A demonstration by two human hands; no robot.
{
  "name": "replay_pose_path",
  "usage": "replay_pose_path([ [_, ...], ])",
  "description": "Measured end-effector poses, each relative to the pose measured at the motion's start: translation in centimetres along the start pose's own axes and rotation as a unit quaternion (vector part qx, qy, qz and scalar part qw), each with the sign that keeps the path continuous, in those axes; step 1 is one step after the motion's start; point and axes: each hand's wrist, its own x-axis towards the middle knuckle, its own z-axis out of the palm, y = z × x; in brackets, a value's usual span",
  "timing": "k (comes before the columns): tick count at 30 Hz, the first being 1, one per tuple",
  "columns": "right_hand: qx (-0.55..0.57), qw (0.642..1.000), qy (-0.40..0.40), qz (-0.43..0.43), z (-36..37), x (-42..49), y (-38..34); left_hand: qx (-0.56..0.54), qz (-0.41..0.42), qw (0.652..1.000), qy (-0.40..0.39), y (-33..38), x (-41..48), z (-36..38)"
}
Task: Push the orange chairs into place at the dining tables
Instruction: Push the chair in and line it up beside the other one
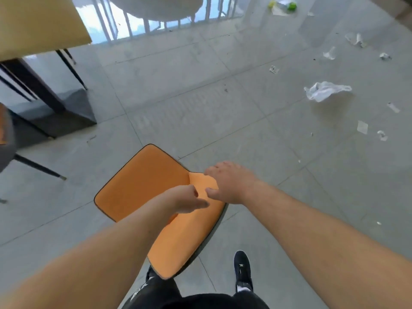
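Note:
An orange chair [142, 184] with black piping stands on the tiled floor in the middle of the view, its seat toward the upper left and its backrest toward me. My left hand [187, 200] is over the backrest with fingers curled under and thumb out; whether it grips the backrest is hidden. My right hand [227, 182] hovers palm down at the backrest's right end, fingers apart. The yellow-topped dining table [44, 23] is at the upper left, apart from the chair.
The table rests on a dark pedestal with a grey base [66, 112]. Another chair [6, 139] with black legs stands at the left edge. A white plastic bag [325, 90] and paper scraps litter the floor on the right. My black shoe [243, 270] is beside the chair.

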Motion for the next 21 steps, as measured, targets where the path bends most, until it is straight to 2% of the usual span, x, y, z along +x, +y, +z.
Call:
replay_pose_path([
  [4, -0.022, 0.996, -0.037, -0.082, 1.1, 0.9, 2.6, -0.048, -0.1, 0.993, -0.028, -0.1, -2.1, 2.3],
  [7, -0.037, 0.987, -0.073, -0.138, 2.5, 0.0, 4.3, -0.17, -0.171, 0.97, -0.037, 1.0, -4.6, 6.1],
  [10, -0.106, 0.97, -0.085, -0.199, 4.5, -2.3, 5.6, -0.181, -0.201, 0.961, 0.059, 3.2, -6.9, 11.4],
  [13, -0.147, 0.964, -0.084, -0.206, 5.5, -3.3, 5.7, -0.158, -0.217, 0.949, 0.165, 4.3, -8.0, 14.9],
  [17, -0.227, 0.938, -0.121, -0.233, 6.7, -2.6, 3.8, -0.17, -0.244, 0.934, 0.196, 4.5, -8.2, 16.4],
  [21, -0.242, 0.935, -0.058, -0.253, 7.9, -0.5, 2.2, -0.134, -0.246, 0.917, 0.282, 3.4, -8.0, 15.8],
])
